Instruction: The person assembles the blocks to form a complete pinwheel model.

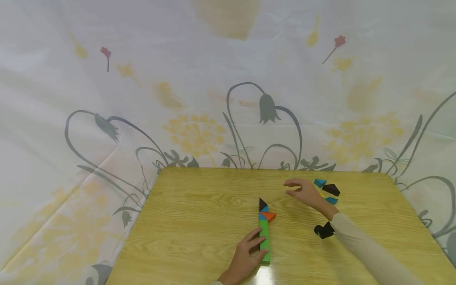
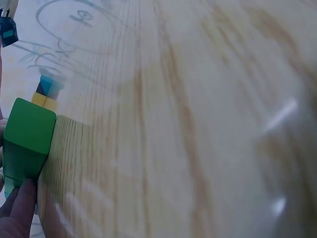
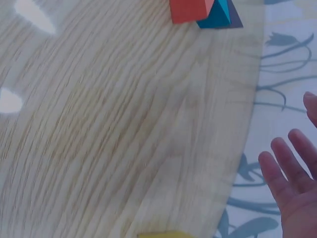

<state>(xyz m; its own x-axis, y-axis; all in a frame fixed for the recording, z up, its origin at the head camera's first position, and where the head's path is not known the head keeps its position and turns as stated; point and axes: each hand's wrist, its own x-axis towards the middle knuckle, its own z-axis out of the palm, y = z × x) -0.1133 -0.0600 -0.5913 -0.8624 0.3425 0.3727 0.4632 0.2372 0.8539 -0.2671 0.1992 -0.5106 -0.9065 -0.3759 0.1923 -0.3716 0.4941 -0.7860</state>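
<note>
My left hand [image 1: 242,253] grips a long green block [image 1: 265,237] on the table, its thumb along the near right side and its fingers at the left and top. Beyond the block's far end runs a line of small pieces: a blue triangle [image 1: 262,216], an orange piece [image 1: 270,216] jutting right, another blue triangle [image 1: 265,208] and a dark triangle [image 1: 262,203]. To the right, my right hand [image 1: 304,194] hovers over the table with fingers stretched toward the left, holding nothing. In the right wrist view its fingers [image 3: 280,171] are spread apart.
Beyond the right hand lie a blue piece [image 1: 320,182], a dark piece [image 1: 332,189], another blue piece [image 1: 332,200] and a yellow piece [image 3: 166,234] partly hidden by that hand. A black object [image 1: 323,230] is beside the right sleeve. A flower-patterned cloth [image 1: 199,79] hangs behind the wooden table [image 1: 178,217].
</note>
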